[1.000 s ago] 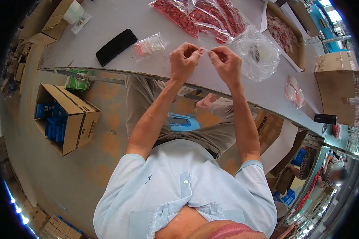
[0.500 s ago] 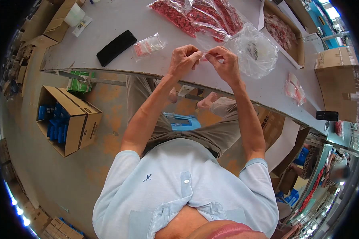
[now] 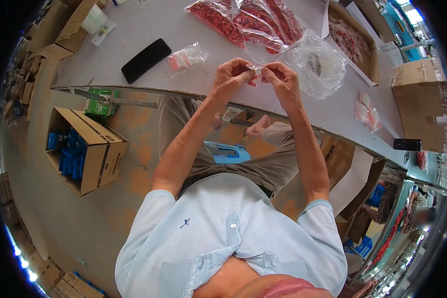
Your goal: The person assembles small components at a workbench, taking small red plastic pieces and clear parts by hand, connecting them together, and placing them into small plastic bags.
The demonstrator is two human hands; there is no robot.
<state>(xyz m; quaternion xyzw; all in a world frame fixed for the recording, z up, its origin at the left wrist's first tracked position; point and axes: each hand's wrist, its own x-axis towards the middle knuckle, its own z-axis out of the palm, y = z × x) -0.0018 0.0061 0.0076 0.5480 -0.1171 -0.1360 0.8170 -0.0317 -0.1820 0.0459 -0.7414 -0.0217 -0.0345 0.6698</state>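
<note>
Over the near edge of the grey table (image 3: 193, 82), my left hand (image 3: 232, 77) pinches a small clear plastic bag (image 3: 254, 74) with a bit of red in it. My right hand (image 3: 281, 82) is closed on the other side of the same bag, its fingertips close to the left ones. Beyond the hands lies a large clear bag of red pieces (image 3: 248, 22). A crumpled clear bag (image 3: 319, 64) rests beside my right hand. Left of my hands are a small packet with white and red contents (image 3: 186, 57) and a black phone (image 3: 146, 60).
An open carton (image 3: 350, 42) of small bags stands at the back right, near a closed cardboard box (image 3: 422, 104). Another packet (image 3: 367, 111) and a black object (image 3: 407, 144) lie at right. A box of blue packages (image 3: 87, 149) stands on the floor. A co-worker (image 3: 417, 213) is far right.
The small bag between my fingers now shows more clearly, with red hanging below the left fingertips. Both hands have shifted slightly, after moving a little closer to the table edge.
</note>
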